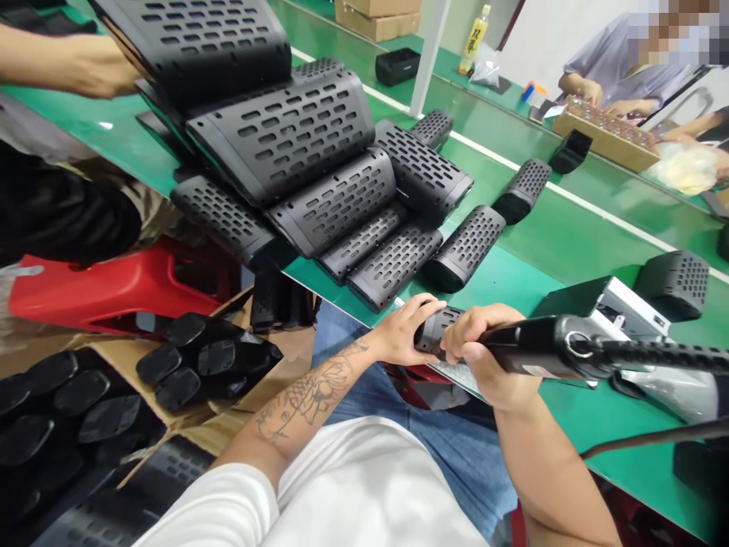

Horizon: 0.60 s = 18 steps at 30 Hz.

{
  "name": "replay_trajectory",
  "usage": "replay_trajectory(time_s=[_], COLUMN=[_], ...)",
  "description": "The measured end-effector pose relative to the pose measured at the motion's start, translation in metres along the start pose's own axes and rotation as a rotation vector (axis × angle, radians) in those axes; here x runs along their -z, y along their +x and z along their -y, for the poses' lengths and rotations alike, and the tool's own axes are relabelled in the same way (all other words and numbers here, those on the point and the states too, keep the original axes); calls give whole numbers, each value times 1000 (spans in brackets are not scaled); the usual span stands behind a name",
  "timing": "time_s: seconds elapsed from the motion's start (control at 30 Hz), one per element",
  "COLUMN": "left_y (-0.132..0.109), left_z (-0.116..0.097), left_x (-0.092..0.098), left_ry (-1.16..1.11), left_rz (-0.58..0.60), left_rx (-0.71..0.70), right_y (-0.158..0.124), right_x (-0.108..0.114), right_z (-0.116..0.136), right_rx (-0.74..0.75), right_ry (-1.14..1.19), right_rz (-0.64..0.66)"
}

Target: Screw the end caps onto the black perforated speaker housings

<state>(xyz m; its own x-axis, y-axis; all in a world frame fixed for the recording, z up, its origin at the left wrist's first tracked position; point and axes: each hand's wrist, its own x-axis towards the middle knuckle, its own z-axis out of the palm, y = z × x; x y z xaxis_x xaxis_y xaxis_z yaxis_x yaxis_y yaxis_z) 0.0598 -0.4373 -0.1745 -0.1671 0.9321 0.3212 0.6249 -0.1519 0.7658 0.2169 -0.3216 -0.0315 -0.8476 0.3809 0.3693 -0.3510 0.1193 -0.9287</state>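
Observation:
My left hand (403, 333) is closed round one end of a black slotted casing (433, 334) at the table's near edge. My right hand (494, 351) grips the body of a black electric screwdriver (532, 348), whose cord runs off to the right. The screwdriver points left at the casing; its tip is hidden behind my fingers, so I cannot tell whether it touches. Just beyond my hands, several more slotted casings (396, 262) lie in a stack on the green table.
Large slotted casings (285, 133) are piled on the left, where another person's hand (96, 64) reaches in. A cardboard box (128, 380) of casings stands below left by a red stool (130, 285). Across the green table (615, 262), people work near a brown tray (604, 133).

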Motion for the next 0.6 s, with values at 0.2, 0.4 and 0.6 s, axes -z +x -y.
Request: replay_trajectory(time_s=[0.2, 0.4, 0.6], left_y=[2, -8, 1], left_z=[2, 7, -24], left_x=[0, -7, -58], left_ry=[-51, -95, -111], left_rz=[-79, -267, -627], left_rx=[-56, -176, -96], right_y=[13, 10, -56], right_x=[-12, -19, 39], right_z=[2, 34, 66], right_rx=[-20, -1, 520], right_ry=[-59, -5, 385], right_rz=[2, -84, -166])
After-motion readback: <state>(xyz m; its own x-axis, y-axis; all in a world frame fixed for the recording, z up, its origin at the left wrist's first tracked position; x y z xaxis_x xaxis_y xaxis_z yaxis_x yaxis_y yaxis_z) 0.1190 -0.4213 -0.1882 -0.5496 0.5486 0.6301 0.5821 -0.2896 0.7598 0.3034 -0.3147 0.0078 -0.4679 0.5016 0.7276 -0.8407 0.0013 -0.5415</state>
